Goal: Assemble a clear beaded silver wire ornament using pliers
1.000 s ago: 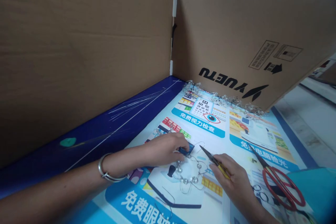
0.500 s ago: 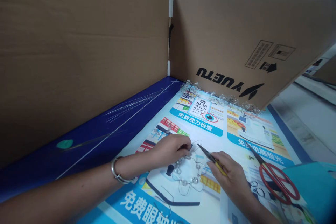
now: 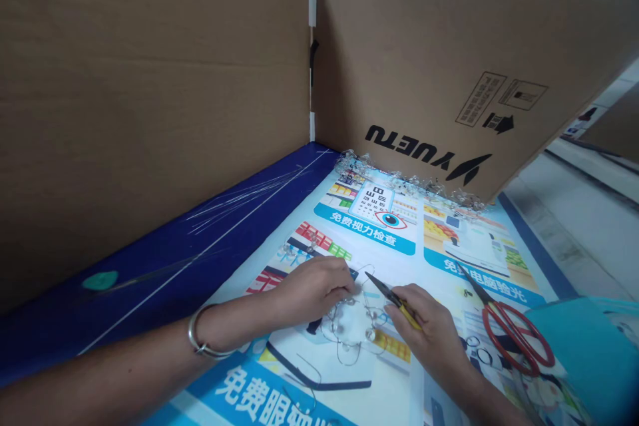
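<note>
My left hand (image 3: 319,287) is closed in a pinch on a ring of thin wire strung with clear round beads (image 3: 370,334). The ring hangs below my fingertips, over the printed sheet. My right hand (image 3: 430,321) is wrapped round a pair of slim-nosed pliers (image 3: 388,291) with yellow on the handle. Their dark tip points up and left, close by a thin wire loop that rises from my left fingers. Whether the jaws grip the wire is too small to tell. My left fingertips hide part of the ring.
Red-handled scissors (image 3: 519,339) lie to the right, beside a turquoise item (image 3: 589,353). A row of beaded wire pieces (image 3: 409,183) lines the foot of the cardboard panel (image 3: 424,60). Straight thin strands (image 3: 244,200) and a teal lump (image 3: 100,280) lie on the left.
The whole scene has shifted a little left as my head turned. The beaded ring has tilted slightly below my left hand; both hands keep their grips and the pliers stay by the wire.
</note>
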A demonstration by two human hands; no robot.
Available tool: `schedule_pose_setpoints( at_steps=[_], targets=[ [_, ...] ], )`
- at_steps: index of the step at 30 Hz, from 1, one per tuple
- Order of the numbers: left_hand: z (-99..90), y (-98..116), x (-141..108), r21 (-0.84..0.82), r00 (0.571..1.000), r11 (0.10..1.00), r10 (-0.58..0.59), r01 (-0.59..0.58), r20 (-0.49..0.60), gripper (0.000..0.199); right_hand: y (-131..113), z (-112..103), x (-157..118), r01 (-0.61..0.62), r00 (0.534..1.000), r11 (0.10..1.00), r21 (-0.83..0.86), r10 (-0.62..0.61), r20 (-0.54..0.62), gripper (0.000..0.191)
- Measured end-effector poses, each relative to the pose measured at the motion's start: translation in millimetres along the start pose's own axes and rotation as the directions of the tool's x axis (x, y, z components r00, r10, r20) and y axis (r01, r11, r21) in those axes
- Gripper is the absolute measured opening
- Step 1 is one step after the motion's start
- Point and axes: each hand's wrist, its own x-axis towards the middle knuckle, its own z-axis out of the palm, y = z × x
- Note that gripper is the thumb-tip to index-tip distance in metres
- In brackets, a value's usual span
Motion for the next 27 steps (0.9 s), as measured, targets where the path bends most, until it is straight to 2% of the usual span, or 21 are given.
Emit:
schedule_pose_setpoints(
  at_steps=[8,13,23,27],
  targets=[
    [-8.7,-2,-2,-0.143,0.996,0.987,0.076,-0.068,0.055,0.019,-1,0,-1,-0.002,0.999,1.0,-0.009,0.003,0.048,0.015],
    [-14.5,-4,-2,-0.207,0.994,0.976,0.084,-0.068,0.067,0.021,0,-2,-1,0.003,0.998,1.0,-0.013,-0.002,0.069,0.013],
    [-19.6,-4,-2,-0.153,0.99,0.986,0.086,-0.069,0.111,0.016,-2,-5,-2,0.047,0.993,0.998,-0.048,-0.041,0.114,0.014],
    [-23.4,-4,-4,-0.048,0.989,0.999,0.006,0.001,0.147,0.015,0,-3,-4,0.079,0.991,0.993,-0.091,-0.068,0.116,0.017]
  ],
)
